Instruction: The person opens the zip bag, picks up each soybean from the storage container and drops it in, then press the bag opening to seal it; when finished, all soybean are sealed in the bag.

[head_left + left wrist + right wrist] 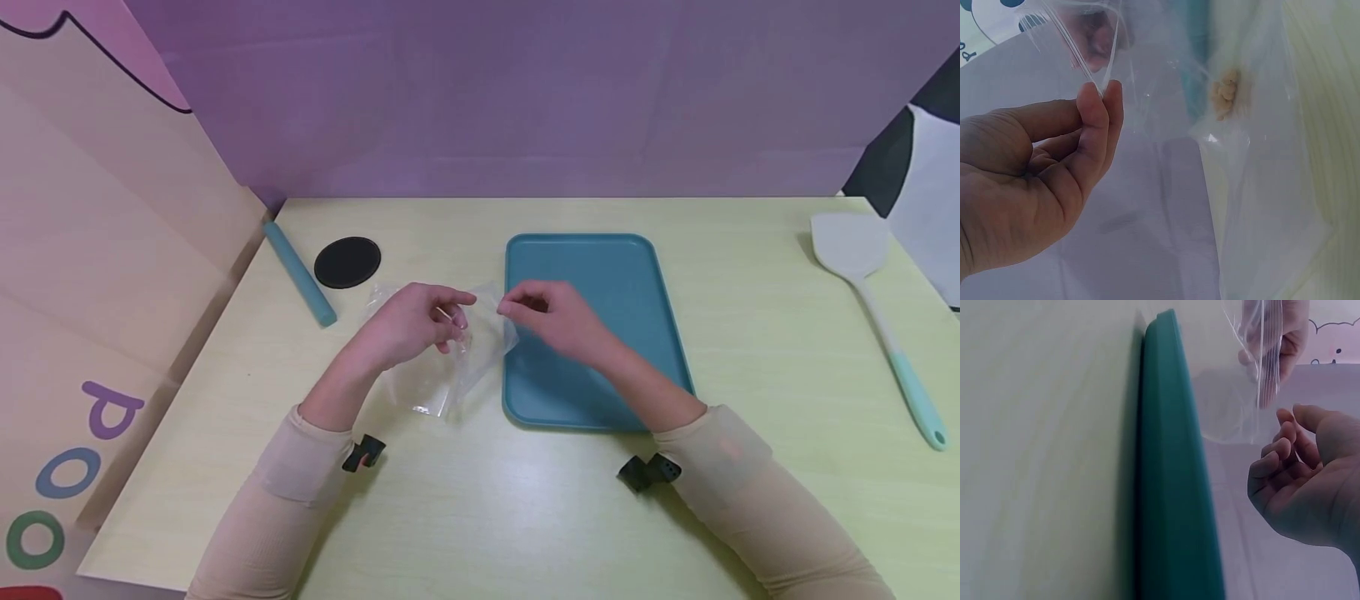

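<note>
A clear plastic zip bag (422,387) hangs between the two hands, above the table and beside the teal tray (600,267). With thumb and finger my left hand (416,325) pinches its zip edge, plain in the left wrist view. My right hand (558,321) is bent over the tray, fingertips near the bag's right side. In the right wrist view that hand's fingers (1279,450) curl loosely close to the zip strip, with nothing visible between them. A small clump of tan pieces (1225,94) shows through the film; whether it lies inside the bag is unclear.
Left of the bag lie a black disc (347,262) and a teal rod (300,273). On the far right is a spatula (862,258) with a pale blade and mint handle. A purple panel (525,100) stands along the table's back edge.
</note>
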